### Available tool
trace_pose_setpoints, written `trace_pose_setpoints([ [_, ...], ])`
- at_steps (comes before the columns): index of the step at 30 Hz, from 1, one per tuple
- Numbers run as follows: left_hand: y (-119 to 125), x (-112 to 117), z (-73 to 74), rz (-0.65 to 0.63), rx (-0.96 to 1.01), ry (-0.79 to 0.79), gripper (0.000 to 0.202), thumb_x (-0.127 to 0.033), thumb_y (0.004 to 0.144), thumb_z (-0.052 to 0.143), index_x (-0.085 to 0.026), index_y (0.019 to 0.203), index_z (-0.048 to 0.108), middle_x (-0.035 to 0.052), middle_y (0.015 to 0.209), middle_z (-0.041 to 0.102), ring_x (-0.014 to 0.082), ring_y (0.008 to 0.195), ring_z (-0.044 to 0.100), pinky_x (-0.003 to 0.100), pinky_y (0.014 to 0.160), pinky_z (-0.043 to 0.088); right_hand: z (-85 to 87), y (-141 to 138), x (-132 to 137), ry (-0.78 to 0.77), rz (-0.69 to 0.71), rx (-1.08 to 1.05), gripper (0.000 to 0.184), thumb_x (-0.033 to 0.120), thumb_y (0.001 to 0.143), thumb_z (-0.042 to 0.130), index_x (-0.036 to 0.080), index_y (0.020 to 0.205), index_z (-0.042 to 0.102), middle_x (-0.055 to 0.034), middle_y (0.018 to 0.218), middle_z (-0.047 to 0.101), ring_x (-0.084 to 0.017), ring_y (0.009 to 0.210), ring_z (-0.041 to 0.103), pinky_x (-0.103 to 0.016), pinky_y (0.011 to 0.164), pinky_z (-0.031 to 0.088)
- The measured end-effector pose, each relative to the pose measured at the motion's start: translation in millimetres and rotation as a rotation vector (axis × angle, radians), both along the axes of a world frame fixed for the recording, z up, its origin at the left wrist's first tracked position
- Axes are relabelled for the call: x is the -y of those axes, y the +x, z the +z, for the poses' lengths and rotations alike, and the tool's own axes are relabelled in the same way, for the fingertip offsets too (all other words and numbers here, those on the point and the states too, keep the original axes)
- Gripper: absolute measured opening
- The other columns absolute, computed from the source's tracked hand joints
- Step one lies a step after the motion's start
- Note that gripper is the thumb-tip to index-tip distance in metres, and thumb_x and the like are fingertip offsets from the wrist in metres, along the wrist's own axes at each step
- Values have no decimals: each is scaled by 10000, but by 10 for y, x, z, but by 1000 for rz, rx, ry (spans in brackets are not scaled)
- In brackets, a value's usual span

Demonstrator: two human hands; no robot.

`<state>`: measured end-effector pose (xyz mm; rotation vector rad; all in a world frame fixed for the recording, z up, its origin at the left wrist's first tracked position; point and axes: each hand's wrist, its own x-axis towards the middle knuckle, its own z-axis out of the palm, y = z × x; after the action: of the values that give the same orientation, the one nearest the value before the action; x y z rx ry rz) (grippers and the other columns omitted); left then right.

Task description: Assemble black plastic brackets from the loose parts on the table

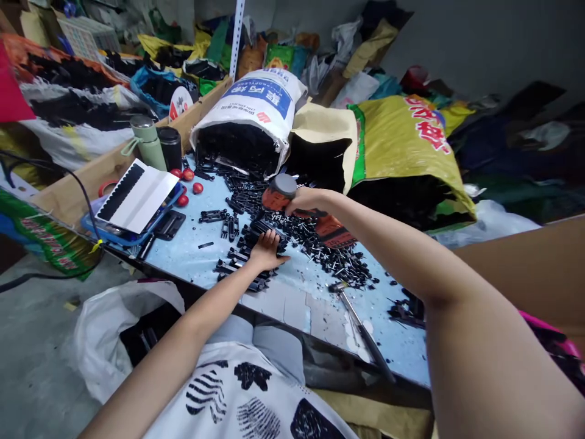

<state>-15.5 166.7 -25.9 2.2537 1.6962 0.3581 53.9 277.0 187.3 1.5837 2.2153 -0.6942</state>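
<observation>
— Hands first, from the head camera: what did each one have?

— The right hand (305, 200) was closed round an orange and black power screwdriver (292, 204), its grey cap end just left of the fingers, its body running back under the wrist. The left hand (265, 249) lay palm down with fingers spread on a cluster of black plastic parts (249, 244), pressing them; whether it actually pinched one I could not tell.

— And round those grips?

— Directly below the tool and right of the left hand lay a spread of small dark screws (340, 259). Beyond the right hand a white sack (256, 103) lay tipped on the blue table (297, 299), more black parts spilling from its mouth. Nearer the body than the screws lay a thin metal rod (361, 329).

— How far along did it look?

— Early or mid, I would judge. Loose parts and screws were plentiful, the sack looked well filled, and I could pick out no separate heap of finished pieces. A white bag (105, 329) below the left forearm held dark things, too unclear to call.
</observation>
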Motion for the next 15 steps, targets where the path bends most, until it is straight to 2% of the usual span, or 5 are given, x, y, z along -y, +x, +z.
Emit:
trace_pose_setpoints([
  [4,12,-16,-39,-17,17,-19,924,-710,824,256,-15,1432,235,188,1527,136,304,1417,86,429,1160,84,-26,-304,-232,-63,80,136,211,316,674,666,117,726,623,0,545,545,-112,480,483,-239,478,406],
  [9,15,-43,-78,-6,17,44,918,-715,813,278,-21,1415,287,191,1512,197,307,1413,112,432,1159,75,18,-404,-458,-78,135,177,252,363,663,700,127,706,622,-20,591,571,-147,556,531,-262,525,439],
  [12,23,-50,-94,-12,23,53,909,-722,808,269,-52,1423,283,174,1511,214,301,1414,117,448,1155,84,40,-434,-453,-42,151,192,241,341,643,715,126,702,622,-24,602,574,-153,580,537,-258,526,435],
  [15,31,-45,-90,-13,28,14,897,-707,815,283,-64,1439,239,162,1522,185,298,1420,84,461,1154,77,44,-431,-304,31,190,156,248,318,605,730,125,721,626,-10,609,572,-137,573,534,-242,521,427],
])
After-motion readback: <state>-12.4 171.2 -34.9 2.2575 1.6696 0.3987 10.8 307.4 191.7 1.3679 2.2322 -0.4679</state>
